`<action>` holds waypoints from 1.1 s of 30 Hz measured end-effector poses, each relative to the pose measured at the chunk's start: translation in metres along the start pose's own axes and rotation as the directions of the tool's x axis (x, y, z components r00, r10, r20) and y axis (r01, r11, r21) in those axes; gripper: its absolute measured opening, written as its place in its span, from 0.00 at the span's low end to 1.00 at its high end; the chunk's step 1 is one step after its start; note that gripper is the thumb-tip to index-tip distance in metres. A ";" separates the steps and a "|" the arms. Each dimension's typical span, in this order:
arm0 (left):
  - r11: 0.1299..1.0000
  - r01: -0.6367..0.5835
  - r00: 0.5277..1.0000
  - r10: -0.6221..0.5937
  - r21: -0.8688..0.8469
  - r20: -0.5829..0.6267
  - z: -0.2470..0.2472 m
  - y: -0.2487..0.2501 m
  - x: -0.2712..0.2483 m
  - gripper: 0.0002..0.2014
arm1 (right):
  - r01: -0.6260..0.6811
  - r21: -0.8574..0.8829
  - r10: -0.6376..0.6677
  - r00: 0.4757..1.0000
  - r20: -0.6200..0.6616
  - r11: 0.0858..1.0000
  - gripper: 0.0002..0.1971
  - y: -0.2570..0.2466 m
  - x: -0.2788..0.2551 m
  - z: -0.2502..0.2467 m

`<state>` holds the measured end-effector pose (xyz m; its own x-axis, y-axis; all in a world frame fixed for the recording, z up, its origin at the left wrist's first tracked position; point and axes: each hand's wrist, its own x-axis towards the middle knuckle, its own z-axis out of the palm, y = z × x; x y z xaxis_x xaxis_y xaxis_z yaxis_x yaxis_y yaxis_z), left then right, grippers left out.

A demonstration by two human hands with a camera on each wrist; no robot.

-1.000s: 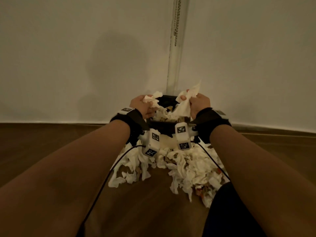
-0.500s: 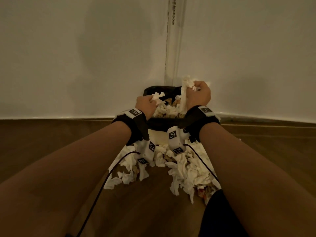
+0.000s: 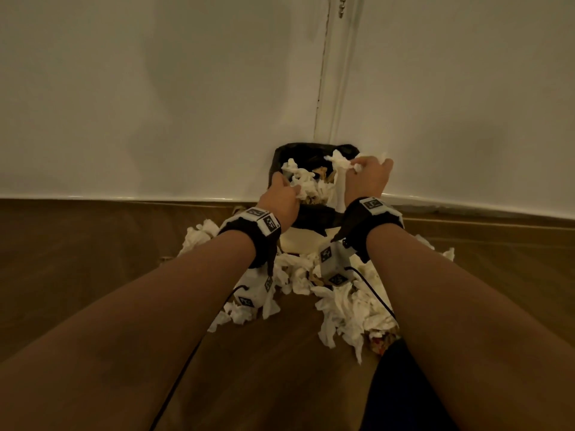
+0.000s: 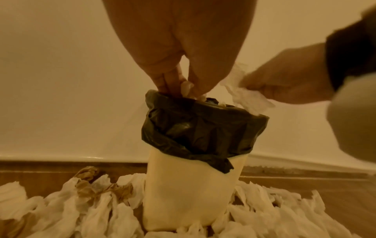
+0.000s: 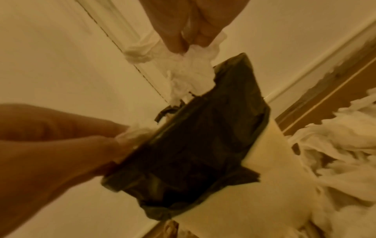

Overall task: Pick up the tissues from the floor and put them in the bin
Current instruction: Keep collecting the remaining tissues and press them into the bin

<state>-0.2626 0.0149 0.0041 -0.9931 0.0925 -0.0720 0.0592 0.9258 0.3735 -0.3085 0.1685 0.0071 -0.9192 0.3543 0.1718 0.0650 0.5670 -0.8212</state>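
Observation:
A small cream bin [image 4: 191,190] with a black liner [image 3: 314,217] stands in the room corner, heaped with white tissues [image 3: 311,185]. My left hand [image 3: 281,195] reaches into the bin's left side and pinches a tissue [image 4: 188,90] at the rim. My right hand [image 3: 368,178] is over the bin's right side, gripping a crumpled tissue wad [image 5: 191,72] that hangs down to the liner. Many loose tissues [image 3: 351,309] lie on the wooden floor around the bin's base.
White walls meet in a corner right behind the bin, with a pale vertical pipe [image 3: 340,73] there. Wooden floor [image 3: 93,259] spreads left and right. Dark cables [image 3: 376,297] trail from the wrist cameras over the tissue pile. A dark clothed knee [image 3: 401,396] sits at lower right.
Both hands moved forward and down over the bin with their tissues. The right hand, raised half a second ago, has lowered its wad to the liner; the left has dipped into the bin.

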 end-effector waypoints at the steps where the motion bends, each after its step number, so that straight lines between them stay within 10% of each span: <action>1: 0.999 -0.016 1.000 0.015 0.037 0.020 0.001 0.001 -0.001 0.19 | 0.030 0.028 -0.029 0.999 -0.021 0.999 0.13 -0.005 -0.001 0.003; 7: 0.991 -0.090 0.995 0.086 0.094 0.048 0.007 0.002 -0.006 0.19 | 0.251 -0.202 -0.194 0.945 0.262 0.947 0.26 -0.017 -0.021 0.025; 14: 0.929 -0.263 0.964 0.246 0.258 0.096 0.010 0.003 -0.008 0.20 | 0.388 -0.501 0.027 0.770 0.638 0.774 0.23 -0.007 -0.026 0.028; 33: 0.912 -0.231 0.972 0.202 0.338 0.119 0.018 0.000 0.015 0.14 | 0.217 -0.494 0.208 0.715 0.668 0.842 0.25 -0.007 -0.021 0.037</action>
<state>-0.2762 0.0226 -0.0133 -0.9415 0.3206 -0.1044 0.3175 0.9472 0.0450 -0.3040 0.1298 -0.0111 -0.9028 -0.1257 -0.4113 0.0471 0.9217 -0.3851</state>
